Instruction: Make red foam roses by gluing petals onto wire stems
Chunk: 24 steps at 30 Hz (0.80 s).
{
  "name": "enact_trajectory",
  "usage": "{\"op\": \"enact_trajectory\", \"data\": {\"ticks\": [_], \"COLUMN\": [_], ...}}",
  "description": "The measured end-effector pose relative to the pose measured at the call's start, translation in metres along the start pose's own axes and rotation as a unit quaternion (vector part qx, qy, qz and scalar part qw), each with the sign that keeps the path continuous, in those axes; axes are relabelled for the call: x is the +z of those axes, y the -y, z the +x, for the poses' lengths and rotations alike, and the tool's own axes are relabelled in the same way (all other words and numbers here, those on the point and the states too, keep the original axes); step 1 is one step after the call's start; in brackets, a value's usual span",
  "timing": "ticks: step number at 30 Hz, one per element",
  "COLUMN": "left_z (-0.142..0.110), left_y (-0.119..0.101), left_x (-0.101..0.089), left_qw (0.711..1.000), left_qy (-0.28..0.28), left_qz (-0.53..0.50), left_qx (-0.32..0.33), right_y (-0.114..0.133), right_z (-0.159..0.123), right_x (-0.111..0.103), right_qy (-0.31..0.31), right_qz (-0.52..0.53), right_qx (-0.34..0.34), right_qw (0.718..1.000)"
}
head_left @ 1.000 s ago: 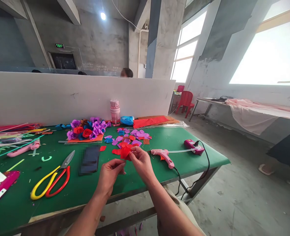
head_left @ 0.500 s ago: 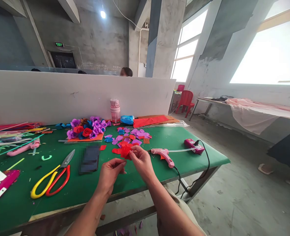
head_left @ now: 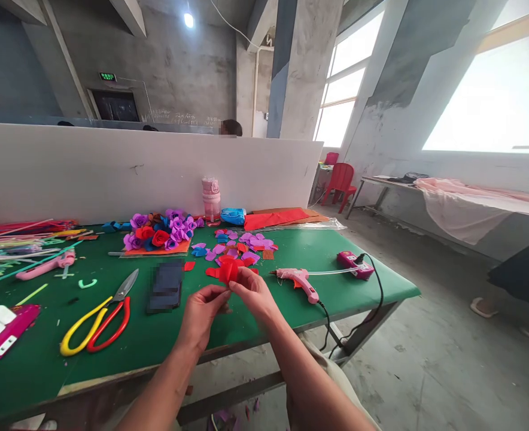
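My right hand [head_left: 254, 294] pinches a red paper flower [head_left: 228, 270] between thumb and fingertips, above the near part of the green table. Just below the flower, my left hand [head_left: 203, 312] is closed in a pinch, its fingertips meeting the right thumb. What it grips at the flower's base is too small to make out. Behind the flower lie loose purple, red and blue paper petals [head_left: 245, 242]. To the right a pink glue gun [head_left: 298, 278] rests on its side, with a clear glue stick out of its back.
Scissors [head_left: 105, 317] with yellow and red handles and a dark phone [head_left: 164, 286] lie left of my hands. Finished paper roses [head_left: 161, 232] are heaped behind, near a pink bottle [head_left: 211, 202]. A magenta power strip [head_left: 355, 266] trails a black cord over the table's right edge.
My two hands have come together at the flower's base. The right fingers have shifted lower on the flower, which has turned to show a smooth petal. The view has moved slightly.
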<state>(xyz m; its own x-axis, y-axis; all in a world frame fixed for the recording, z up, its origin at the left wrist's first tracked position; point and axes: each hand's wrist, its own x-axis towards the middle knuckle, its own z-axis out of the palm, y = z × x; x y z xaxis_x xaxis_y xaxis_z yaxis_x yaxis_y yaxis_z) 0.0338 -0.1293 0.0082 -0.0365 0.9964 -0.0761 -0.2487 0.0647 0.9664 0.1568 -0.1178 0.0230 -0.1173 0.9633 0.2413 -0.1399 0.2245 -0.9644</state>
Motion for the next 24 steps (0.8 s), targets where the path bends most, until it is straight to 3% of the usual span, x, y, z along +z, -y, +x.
{"op": "enact_trajectory", "data": {"ticks": [24], "left_z": [0.0011], "left_y": [0.0025], "left_x": [-0.0005], "left_qw": [1.000], "left_qy": [0.009], "left_qz": [-0.014], "left_qx": [-0.011], "right_y": [-0.0037], "right_z": [0.0001], "right_x": [0.0035], "right_qy": [-0.026], "right_qz": [-0.046], "right_qx": [-0.015], "right_qw": [0.998]}}
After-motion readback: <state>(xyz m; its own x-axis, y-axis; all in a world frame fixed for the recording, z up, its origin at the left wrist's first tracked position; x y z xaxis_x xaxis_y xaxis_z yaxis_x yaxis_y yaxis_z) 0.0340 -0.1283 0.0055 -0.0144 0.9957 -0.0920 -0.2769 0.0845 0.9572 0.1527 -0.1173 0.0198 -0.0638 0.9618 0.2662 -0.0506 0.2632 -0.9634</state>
